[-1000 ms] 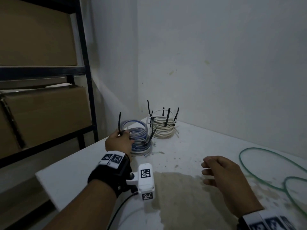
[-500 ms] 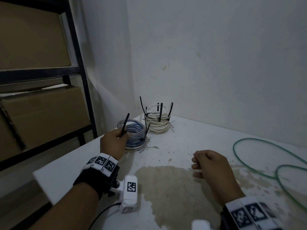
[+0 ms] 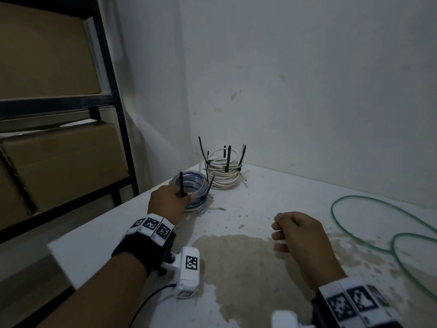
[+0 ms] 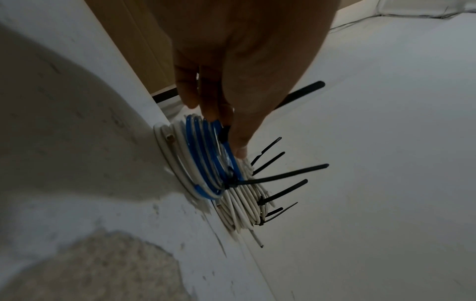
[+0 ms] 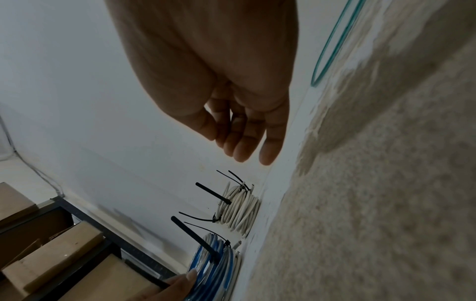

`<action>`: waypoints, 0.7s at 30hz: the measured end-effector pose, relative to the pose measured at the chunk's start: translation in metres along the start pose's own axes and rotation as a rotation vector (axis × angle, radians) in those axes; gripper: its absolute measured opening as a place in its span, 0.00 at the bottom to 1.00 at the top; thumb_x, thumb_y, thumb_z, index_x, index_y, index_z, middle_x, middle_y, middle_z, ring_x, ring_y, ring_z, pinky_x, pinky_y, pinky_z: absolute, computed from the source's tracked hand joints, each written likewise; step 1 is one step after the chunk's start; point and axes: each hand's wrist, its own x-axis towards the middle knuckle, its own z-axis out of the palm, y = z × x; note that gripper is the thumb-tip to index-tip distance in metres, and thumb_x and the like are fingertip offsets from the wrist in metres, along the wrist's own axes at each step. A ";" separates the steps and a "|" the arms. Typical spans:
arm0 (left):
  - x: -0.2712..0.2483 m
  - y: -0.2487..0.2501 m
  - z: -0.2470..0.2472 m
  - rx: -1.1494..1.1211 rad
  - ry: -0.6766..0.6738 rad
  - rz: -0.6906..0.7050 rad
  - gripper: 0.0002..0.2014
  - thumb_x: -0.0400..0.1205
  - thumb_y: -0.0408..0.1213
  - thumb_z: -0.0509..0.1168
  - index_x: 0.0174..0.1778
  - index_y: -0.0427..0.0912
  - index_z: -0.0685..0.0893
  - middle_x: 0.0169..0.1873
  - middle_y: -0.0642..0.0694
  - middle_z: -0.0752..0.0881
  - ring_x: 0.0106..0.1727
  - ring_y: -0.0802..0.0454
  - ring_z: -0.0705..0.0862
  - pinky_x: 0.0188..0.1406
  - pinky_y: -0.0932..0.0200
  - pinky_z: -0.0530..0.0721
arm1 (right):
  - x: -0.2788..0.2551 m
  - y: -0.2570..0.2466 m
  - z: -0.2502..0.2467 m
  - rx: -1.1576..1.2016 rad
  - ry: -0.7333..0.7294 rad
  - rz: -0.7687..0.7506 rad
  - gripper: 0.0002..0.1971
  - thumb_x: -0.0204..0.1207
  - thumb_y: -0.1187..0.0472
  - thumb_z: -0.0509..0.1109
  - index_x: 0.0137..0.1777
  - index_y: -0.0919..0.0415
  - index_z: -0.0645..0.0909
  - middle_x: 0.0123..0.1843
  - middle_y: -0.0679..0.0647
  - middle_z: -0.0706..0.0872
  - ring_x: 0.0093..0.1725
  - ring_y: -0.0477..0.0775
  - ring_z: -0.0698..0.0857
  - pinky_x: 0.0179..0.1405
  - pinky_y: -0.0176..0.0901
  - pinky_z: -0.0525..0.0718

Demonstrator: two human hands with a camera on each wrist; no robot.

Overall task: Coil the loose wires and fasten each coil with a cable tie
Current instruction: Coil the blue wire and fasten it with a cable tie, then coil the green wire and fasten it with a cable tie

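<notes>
Left hand (image 3: 166,201) has its grip on the blue-and-white coil (image 3: 196,192) at the desk's (image 3: 272,185) far left, fingers around the near rim by a black cable tie (image 3: 181,184). Right hand (image 3: 299,233) hovers loosely curled, holding nothing, with the white coil (image 3: 223,172) just behind the blue one and the green wire (image 3: 378,223) lying loose on the right.

Left hand (image 3: 166,201) covering near side of blue-and-white coil (image 3: 197,193), hiding tie's base; green wire (image 3: 369,228) running off head view's right edge; right hand (image 3: 299,232) hiding its own fingertips in head view
</notes>
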 end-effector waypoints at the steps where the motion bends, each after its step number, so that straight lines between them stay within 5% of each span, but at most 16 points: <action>1: 0.000 0.001 0.000 0.016 -0.003 0.009 0.09 0.76 0.42 0.72 0.47 0.41 0.92 0.45 0.39 0.90 0.50 0.41 0.86 0.53 0.49 0.83 | 0.000 0.000 0.000 -0.001 0.002 -0.002 0.12 0.80 0.61 0.65 0.37 0.64 0.84 0.32 0.60 0.86 0.32 0.58 0.84 0.37 0.57 0.87; 7: 0.000 0.010 -0.003 -0.047 0.112 0.035 0.06 0.76 0.36 0.73 0.44 0.37 0.91 0.43 0.37 0.90 0.49 0.40 0.87 0.53 0.49 0.83 | 0.001 0.000 -0.001 -0.015 0.015 -0.003 0.12 0.80 0.61 0.65 0.38 0.63 0.84 0.34 0.60 0.87 0.33 0.57 0.84 0.38 0.58 0.88; 17: -0.002 0.010 -0.004 -0.055 0.039 -0.001 0.07 0.72 0.37 0.76 0.43 0.42 0.86 0.44 0.39 0.89 0.48 0.41 0.86 0.49 0.53 0.81 | 0.000 -0.002 -0.001 -0.004 0.000 -0.008 0.11 0.80 0.63 0.64 0.39 0.64 0.84 0.37 0.59 0.87 0.34 0.55 0.84 0.36 0.52 0.87; 19: -0.005 0.012 -0.006 -0.117 0.022 -0.004 0.15 0.70 0.38 0.79 0.48 0.43 0.83 0.47 0.42 0.88 0.48 0.45 0.85 0.45 0.57 0.77 | 0.000 -0.003 -0.002 -0.002 -0.015 0.007 0.10 0.80 0.63 0.64 0.40 0.64 0.84 0.38 0.59 0.87 0.34 0.54 0.83 0.37 0.52 0.87; 21: -0.008 0.017 -0.010 -0.157 0.032 -0.001 0.32 0.66 0.41 0.81 0.64 0.40 0.78 0.55 0.42 0.85 0.52 0.48 0.82 0.47 0.59 0.75 | 0.002 -0.003 -0.004 -0.009 -0.036 0.039 0.09 0.80 0.63 0.65 0.41 0.63 0.84 0.39 0.58 0.87 0.34 0.54 0.83 0.38 0.52 0.86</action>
